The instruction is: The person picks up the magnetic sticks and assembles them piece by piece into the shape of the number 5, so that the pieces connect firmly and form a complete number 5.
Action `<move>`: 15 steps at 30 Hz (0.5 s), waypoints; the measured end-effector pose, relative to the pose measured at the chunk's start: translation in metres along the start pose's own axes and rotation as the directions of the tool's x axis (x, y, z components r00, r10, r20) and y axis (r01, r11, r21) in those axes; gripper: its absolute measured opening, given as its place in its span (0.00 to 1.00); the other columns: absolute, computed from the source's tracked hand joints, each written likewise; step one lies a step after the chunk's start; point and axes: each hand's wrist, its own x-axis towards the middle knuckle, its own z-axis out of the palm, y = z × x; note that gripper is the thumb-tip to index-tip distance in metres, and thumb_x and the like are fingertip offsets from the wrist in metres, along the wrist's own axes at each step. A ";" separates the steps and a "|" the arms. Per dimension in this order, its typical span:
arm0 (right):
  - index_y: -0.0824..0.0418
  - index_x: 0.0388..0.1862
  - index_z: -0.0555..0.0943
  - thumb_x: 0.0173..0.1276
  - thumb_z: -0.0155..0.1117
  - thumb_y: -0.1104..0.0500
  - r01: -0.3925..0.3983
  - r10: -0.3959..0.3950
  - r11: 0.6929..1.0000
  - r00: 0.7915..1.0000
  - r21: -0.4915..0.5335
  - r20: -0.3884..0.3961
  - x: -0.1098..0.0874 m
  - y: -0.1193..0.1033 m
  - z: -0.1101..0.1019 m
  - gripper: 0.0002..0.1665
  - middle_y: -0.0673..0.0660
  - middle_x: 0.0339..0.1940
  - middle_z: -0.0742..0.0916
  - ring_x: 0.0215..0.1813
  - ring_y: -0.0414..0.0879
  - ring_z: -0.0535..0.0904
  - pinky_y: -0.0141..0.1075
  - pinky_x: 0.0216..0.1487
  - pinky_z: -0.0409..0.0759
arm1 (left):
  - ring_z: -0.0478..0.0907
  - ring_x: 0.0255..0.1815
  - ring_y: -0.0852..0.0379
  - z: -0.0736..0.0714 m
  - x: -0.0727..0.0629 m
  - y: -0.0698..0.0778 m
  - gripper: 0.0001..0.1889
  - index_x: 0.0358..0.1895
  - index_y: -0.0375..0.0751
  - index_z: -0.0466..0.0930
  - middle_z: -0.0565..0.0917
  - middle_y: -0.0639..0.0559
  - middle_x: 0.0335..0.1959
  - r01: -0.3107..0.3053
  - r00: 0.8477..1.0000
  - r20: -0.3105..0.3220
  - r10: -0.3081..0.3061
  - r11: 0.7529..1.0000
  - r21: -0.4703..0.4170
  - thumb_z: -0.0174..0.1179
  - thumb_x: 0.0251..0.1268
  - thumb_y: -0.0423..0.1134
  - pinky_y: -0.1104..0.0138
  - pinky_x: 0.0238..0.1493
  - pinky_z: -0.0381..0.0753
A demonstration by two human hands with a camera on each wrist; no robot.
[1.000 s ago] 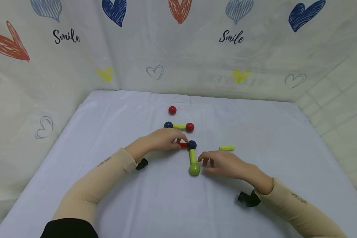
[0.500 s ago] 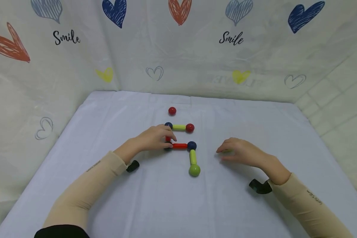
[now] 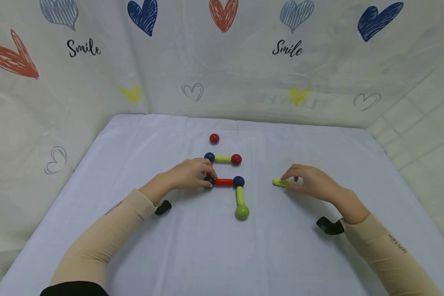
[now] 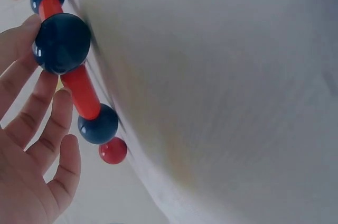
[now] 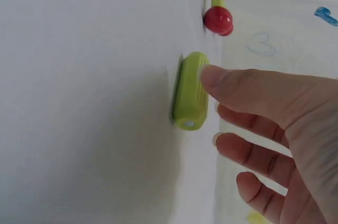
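In the head view my left hand (image 3: 192, 174) pinches a dark blue ball (image 3: 209, 181) at the left corner of a chain of magnetic balls and sticks. From that ball a red stick (image 3: 223, 182) runs right to another blue ball (image 3: 238, 181), then a lime stick (image 3: 240, 195) leads down to a green ball (image 3: 242, 212). A second red stick (image 4: 82, 92), partly behind my fingers, joins the upper blue ball (image 4: 98, 123). My right hand (image 3: 312, 183) pinches a loose lime stick (image 5: 191, 92) lying on the cloth, thumb on its side.
A lime stick (image 3: 223, 158) links the upper blue ball to a red ball (image 3: 236, 159). Farther back lies a single red ball (image 3: 214, 138). White cloth (image 3: 163, 255) covers the table, and a heart-printed curtain (image 3: 244, 61) hangs behind it.
My left hand has shifted left from the red stick to the corner blue ball. The right hand has moved right, from beside the chain to the loose lime stick, and now grips it.
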 end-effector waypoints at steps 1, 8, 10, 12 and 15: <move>0.58 0.46 0.89 0.60 0.78 0.66 -0.021 0.021 1.000 1.000 0.002 0.005 0.000 0.002 0.000 0.15 0.46 0.43 0.87 0.40 0.44 0.78 0.36 0.37 0.77 | 0.74 0.47 0.56 0.000 -0.001 0.000 0.13 0.51 0.51 0.88 0.79 0.57 0.47 0.004 1.000 0.003 -0.004 1.000 -0.010 0.73 0.64 0.43 0.63 0.49 0.78; 0.63 0.48 0.89 0.62 0.77 0.65 -0.115 0.114 0.993 0.992 0.006 0.054 0.001 0.009 0.005 0.15 0.48 0.42 0.88 0.39 0.42 0.78 0.37 0.38 0.76 | 0.74 0.46 0.57 0.001 -0.003 -0.005 0.13 0.51 0.53 0.88 0.77 0.58 0.47 0.013 1.000 0.016 -0.012 0.998 -0.061 0.73 0.65 0.43 0.65 0.46 0.78; 0.65 0.48 0.89 0.62 0.76 0.65 -0.113 0.112 0.994 0.992 0.003 0.065 0.002 0.009 0.005 0.15 0.49 0.41 0.88 0.37 0.41 0.77 0.36 0.36 0.76 | 0.74 0.45 0.57 0.001 -0.003 -0.005 0.13 0.52 0.53 0.88 0.77 0.58 0.47 0.016 1.000 0.022 -0.015 0.998 -0.066 0.73 0.65 0.43 0.65 0.46 0.78; 0.66 0.48 0.89 0.62 0.76 0.66 -0.112 0.112 0.994 0.991 -0.003 0.077 0.004 0.008 0.004 0.15 0.50 0.40 0.88 0.35 0.41 0.75 0.35 0.34 0.74 | 0.75 0.45 0.57 0.000 -0.003 -0.005 0.13 0.52 0.53 0.88 0.77 0.57 0.47 0.019 0.999 0.028 -0.017 0.997 -0.069 0.73 0.65 0.42 0.65 0.46 0.78; 0.67 0.48 0.88 0.63 0.75 0.66 -0.114 0.116 0.993 0.989 -0.022 0.091 0.007 0.005 0.003 0.15 0.52 0.40 0.88 0.33 0.41 0.73 0.35 0.33 0.73 | 0.75 0.45 0.57 -0.001 -0.003 -0.005 0.14 0.53 0.53 0.88 0.77 0.57 0.47 0.021 0.999 0.033 -0.019 0.997 -0.073 0.73 0.65 0.42 0.65 0.46 0.78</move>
